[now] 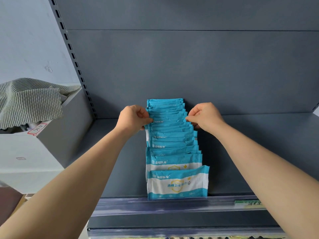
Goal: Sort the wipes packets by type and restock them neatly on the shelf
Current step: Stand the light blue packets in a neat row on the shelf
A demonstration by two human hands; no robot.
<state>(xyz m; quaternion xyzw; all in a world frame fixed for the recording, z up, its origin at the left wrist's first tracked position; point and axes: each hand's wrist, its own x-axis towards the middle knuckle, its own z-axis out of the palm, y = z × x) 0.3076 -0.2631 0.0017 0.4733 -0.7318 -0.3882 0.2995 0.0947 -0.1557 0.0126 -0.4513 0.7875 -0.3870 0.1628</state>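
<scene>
A single row of several blue-and-white wipes packets [172, 144] stands upright on the dark grey shelf [259, 152], running from the back panel to the front lip. The front packet [177, 183] shows its printed face. My left hand [133, 118] pinches the left edge of a packet in the middle of the row. My right hand [205, 117] pinches the right edge of the same part of the row. Both hands have curled fingers.
A slotted upright [76, 66] bounds the shelf on the left. Beyond it stands a cardboard box [43, 147] with a striped grey cloth [31, 100] draped over it. A clear price strip [172, 206] runs along the shelf's front edge, with a green label [248, 203] at right.
</scene>
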